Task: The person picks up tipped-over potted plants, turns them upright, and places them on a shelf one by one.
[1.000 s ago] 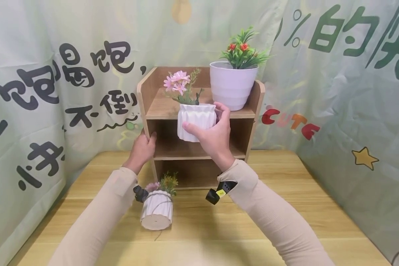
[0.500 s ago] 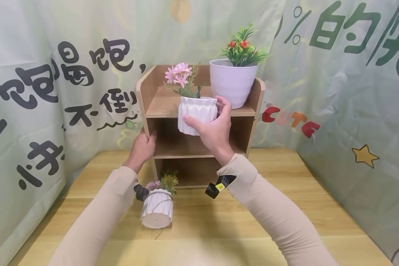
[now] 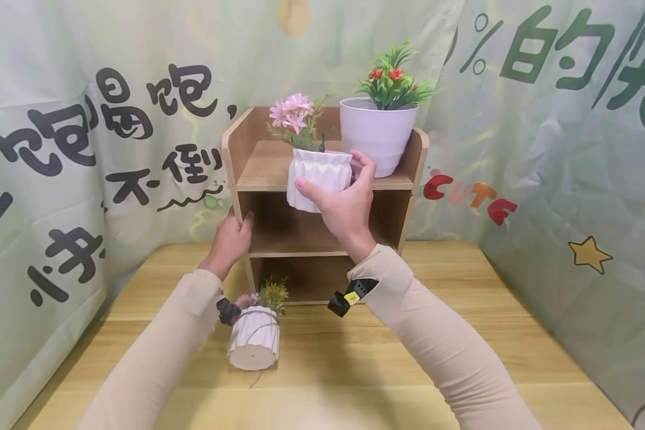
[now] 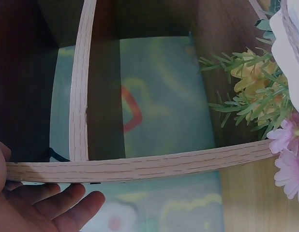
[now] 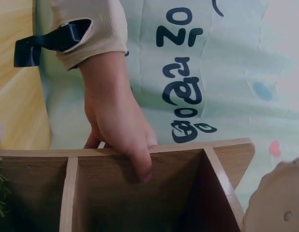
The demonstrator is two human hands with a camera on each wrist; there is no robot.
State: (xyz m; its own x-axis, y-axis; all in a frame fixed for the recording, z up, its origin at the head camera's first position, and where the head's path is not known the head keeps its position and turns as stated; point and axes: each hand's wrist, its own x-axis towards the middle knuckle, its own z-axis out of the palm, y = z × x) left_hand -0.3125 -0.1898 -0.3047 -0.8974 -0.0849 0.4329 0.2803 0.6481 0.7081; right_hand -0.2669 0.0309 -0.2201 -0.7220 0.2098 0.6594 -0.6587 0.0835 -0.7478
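Observation:
In the head view my right hand (image 3: 349, 209) grips a white fluted flowerpot (image 3: 322, 170) with pink artificial flowers (image 3: 294, 113), thumb across its front. The pot is in the air before the top board of a small wooden shelf unit (image 3: 260, 173). My left hand (image 3: 231, 242) holds the unit's left side panel; the right wrist view shows its thumb (image 5: 142, 166) on the inner face and the other fingers outside. A second white pot (image 3: 254, 337), with string and pink and yellow flowers, lies on its side on the table, its base facing me.
On the top board's right end stands a larger pale lilac pot (image 3: 378, 137) with a red-flowered green plant (image 3: 392, 83). Below are two open compartments. The wooden table (image 3: 322, 394) extends in front, and printed curtains (image 3: 559, 197) enclose the back and sides.
My right hand has lifted the pink-flowered pot a little higher against the shelf unit. My left hand and the pot lying on the table have stayed put.

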